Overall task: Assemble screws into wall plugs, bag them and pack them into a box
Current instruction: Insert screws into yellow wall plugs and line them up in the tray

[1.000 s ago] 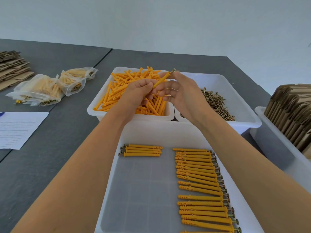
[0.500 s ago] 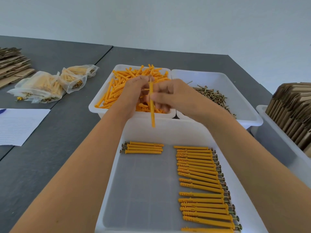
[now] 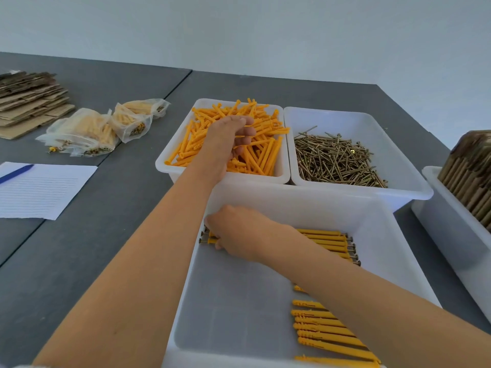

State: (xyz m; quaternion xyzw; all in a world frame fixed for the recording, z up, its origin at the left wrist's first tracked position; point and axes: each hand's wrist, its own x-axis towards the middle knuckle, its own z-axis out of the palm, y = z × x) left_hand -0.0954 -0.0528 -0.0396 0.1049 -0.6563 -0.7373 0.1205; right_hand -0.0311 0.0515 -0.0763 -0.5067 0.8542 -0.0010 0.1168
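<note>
My left hand reaches into the white bin of loose orange wall plugs, fingers curled round a plug in the pile. Beside it, a second white bin holds brass screws. My right hand is low in the near white tray and holds an assembled plug against the small group of assembled plugs at the tray's far left. Most of that group is hidden under the hand. A long row of assembled plugs runs down the tray's right side, partly covered by my forearm.
Filled clear bags lie on the grey table at the left, behind a lined sheet with a blue pen. Flat cardboard is stacked at the far left. A white bin of folded cardboard boxes stands at the right.
My hands have parted. The right hand carried the assembled plug down into the near tray's far left corner, and the left hand went forward into the plug bin.
</note>
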